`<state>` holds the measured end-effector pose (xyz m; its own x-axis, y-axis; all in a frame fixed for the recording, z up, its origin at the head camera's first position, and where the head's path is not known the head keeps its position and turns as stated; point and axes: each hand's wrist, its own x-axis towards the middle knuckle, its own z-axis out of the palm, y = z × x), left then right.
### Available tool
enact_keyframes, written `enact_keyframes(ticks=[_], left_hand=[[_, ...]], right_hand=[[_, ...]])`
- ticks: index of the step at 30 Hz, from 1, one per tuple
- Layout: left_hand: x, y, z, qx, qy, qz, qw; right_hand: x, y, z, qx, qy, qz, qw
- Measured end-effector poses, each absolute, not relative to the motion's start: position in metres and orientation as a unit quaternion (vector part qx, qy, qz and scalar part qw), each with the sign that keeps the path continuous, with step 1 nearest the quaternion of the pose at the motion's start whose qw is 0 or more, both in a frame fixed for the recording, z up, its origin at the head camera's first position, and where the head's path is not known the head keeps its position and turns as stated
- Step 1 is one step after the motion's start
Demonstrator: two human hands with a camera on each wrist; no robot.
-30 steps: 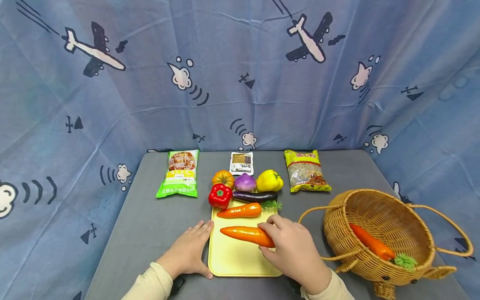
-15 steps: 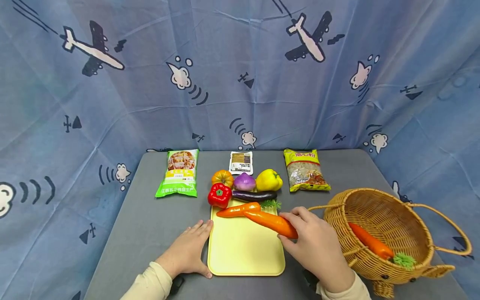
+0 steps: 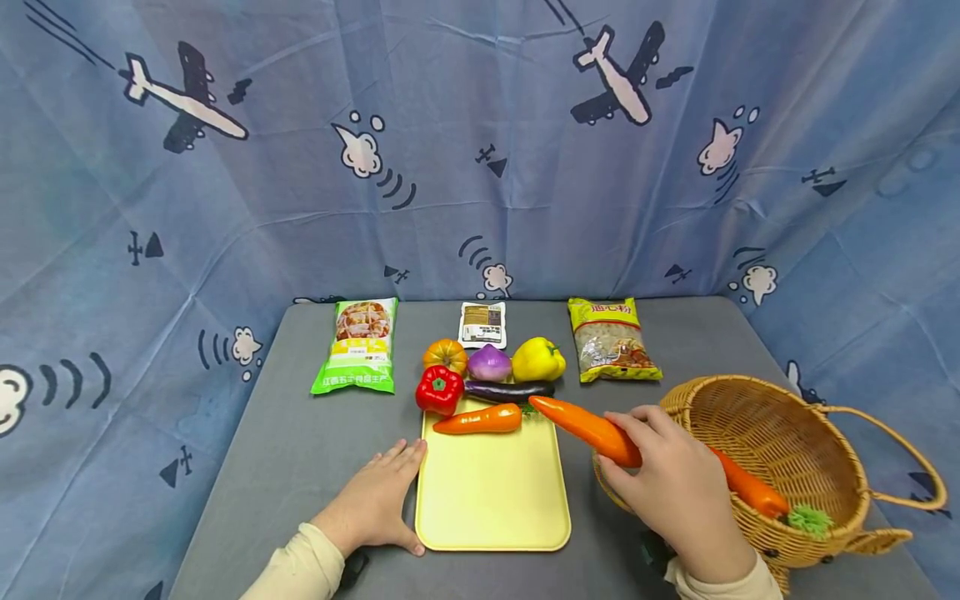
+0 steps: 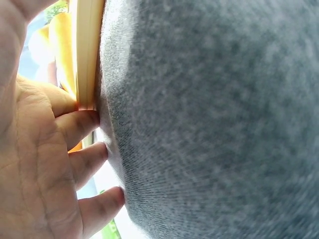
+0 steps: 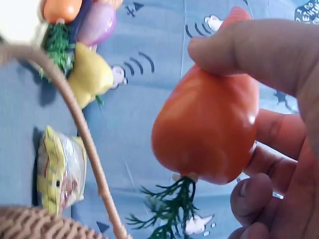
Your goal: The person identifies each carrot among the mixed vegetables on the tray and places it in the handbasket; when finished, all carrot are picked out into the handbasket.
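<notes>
A person at a gray bench (image 3: 300, 467) holds an orange carrot (image 3: 588, 429) in the right hand (image 3: 678, 479), the thumb on one side and the curled fingers on the other, near the thick end. The carrot is in the air between a yellow tray (image 3: 491, 500) and a wicker basket (image 3: 840, 433), its tip angled toward the tray's far right corner; the right wrist view shows the green leafy top (image 5: 172, 204) hanging from its blunt end. The left hand (image 3: 378, 500) rests at the tray's left edge, fingers extended and thumb spread apart from them at the near corner. A second carrot (image 3: 480, 419) lies across the far part of the tray, with a dark eggplant (image 3: 510, 392) behind it and a red pepper (image 3: 439, 391) at the far left corner. Just behind, in a row, are a small orange pumpkin (image 3: 445, 356), a purple onion (image 3: 490, 363) and a yellow pepper (image 3: 537, 360). A third carrot (image 3: 753, 490) lies inside the basket. Along the back stand out a green-and-white bag (image 3: 362, 346), a small white packet (image 3: 482, 325) and a yellow bag (image 3: 615, 340), before a blue curtain (image 3: 420, 242) printed with airplanes.
</notes>
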<state>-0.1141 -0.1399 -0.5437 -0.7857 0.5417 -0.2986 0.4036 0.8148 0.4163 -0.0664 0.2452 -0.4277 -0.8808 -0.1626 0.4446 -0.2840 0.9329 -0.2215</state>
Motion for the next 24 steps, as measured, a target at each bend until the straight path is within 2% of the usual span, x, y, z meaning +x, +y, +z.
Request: enact_keyframes(ticks=[16,24], left_hand=[[-0.115,-0.139,-0.546,0.254,0.932,0.157,0.205],[-0.114,-0.139,-0.546,0.254,0.933,0.155,0.202]], right_hand=[[-0.053,0.285,-0.403,0.048,-0.953,0.148,0.261],[-0.044,0.301,-0.392,0.025,-0.928,0.145,0.342]])
